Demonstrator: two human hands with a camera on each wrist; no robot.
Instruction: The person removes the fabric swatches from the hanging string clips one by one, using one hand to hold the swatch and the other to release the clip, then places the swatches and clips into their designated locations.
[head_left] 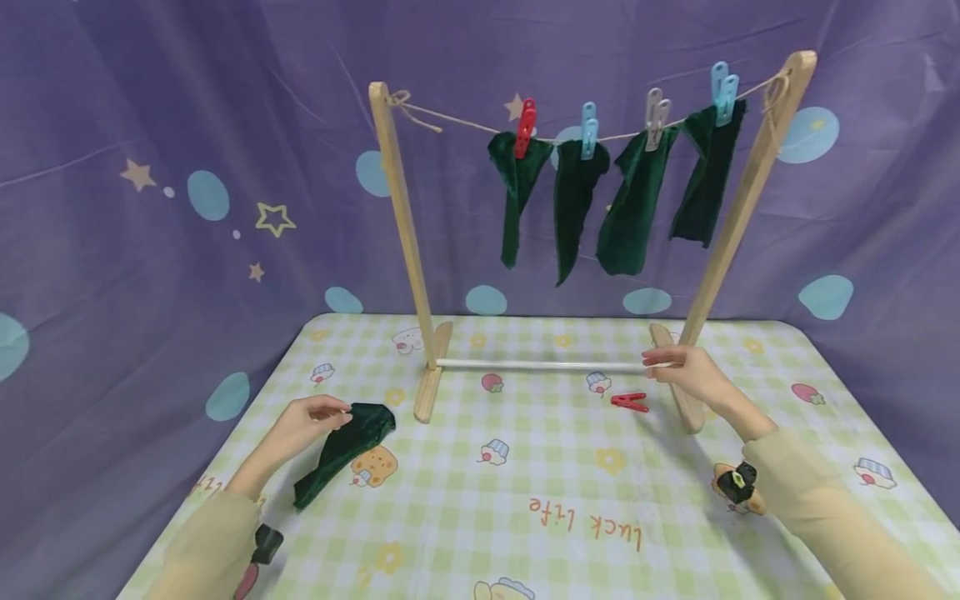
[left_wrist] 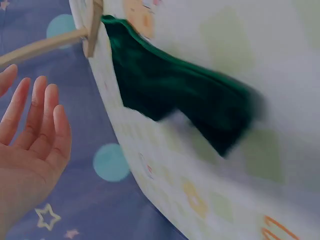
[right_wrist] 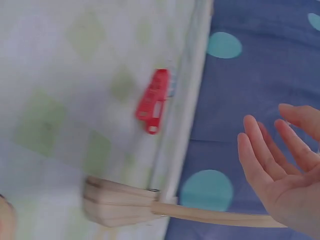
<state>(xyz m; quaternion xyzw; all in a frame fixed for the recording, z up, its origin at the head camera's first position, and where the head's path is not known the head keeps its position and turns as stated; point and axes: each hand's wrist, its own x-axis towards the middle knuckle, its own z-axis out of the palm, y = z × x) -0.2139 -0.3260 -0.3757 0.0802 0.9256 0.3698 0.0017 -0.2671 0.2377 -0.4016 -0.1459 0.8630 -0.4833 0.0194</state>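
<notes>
A dark green velvet cloth [head_left: 347, 446] lies on the left side of the table, narrowing toward the near end. My left hand [head_left: 302, 427] hovers beside its upper part; the left wrist view shows the relaxed fingers [left_wrist: 36, 117] holding nothing, apart from the cloth [left_wrist: 170, 82]. A red clothespin [head_left: 628, 402] rests on the table near the rack's right foot. Above it and slightly right is my right hand [head_left: 696, 375], overlapping the rack's lower end in the head view. In the right wrist view, its loosely bent fingers [right_wrist: 260, 155] are empty, away from the clothespin [right_wrist: 152, 102].
A wooden rack [head_left: 405, 208] with a white crossbar [head_left: 540, 365] stands at the back of the table. On its string [head_left: 450, 121] hang several green cloths, held by a red clothespin [head_left: 525, 129], light blue ones [head_left: 589, 137] and a grey one [head_left: 656, 125]. A purple curtain [head_left: 225, 100] backs the table.
</notes>
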